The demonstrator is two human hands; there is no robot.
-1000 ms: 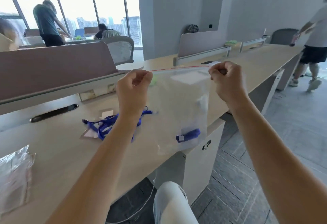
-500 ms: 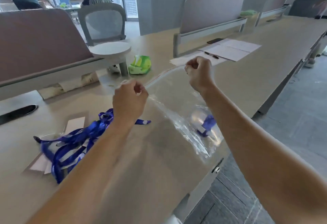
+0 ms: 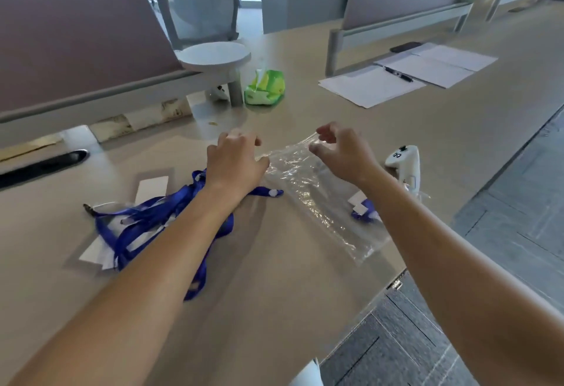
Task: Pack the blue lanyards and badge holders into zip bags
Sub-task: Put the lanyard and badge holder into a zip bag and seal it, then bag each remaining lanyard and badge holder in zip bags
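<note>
- Lowered since the frame 1 second earlier, the zip bag (image 3: pixel 308 190) had gone from hanging stretched in the air to lying crumpled on the desk (image 3: pixel 274 278).
- At the bag's far edge, the left hand (image 3: pixel 235 162) had its fingers curled down at the left corner; whether it pinched the plastic could not be told.
- At the same edge, the right hand (image 3: pixel 341 153) hovered with loosely curled fingers, apparently letting go.
- 1 packed lanyard piece (image 3: pixel 363 211) showed blue at the bag's near right end.
- Left of the bag, the blue lanyards (image 3: pixel 158 220) lay tangled over white badge holders (image 3: pixel 151 187).
- Risk, as a judgement: the bag lay near the desk's edge, so a careless sweep could push it off; tangled straps might drag several out together.
- Beyond the bag stood a green tissue pack (image 3: pixel 265 86), papers (image 3: pixel 396 77), and a white controller (image 3: pixel 406 162) to its right.
- Behind were partitions and a mesh chair (image 3: pixel 198 4).
</note>
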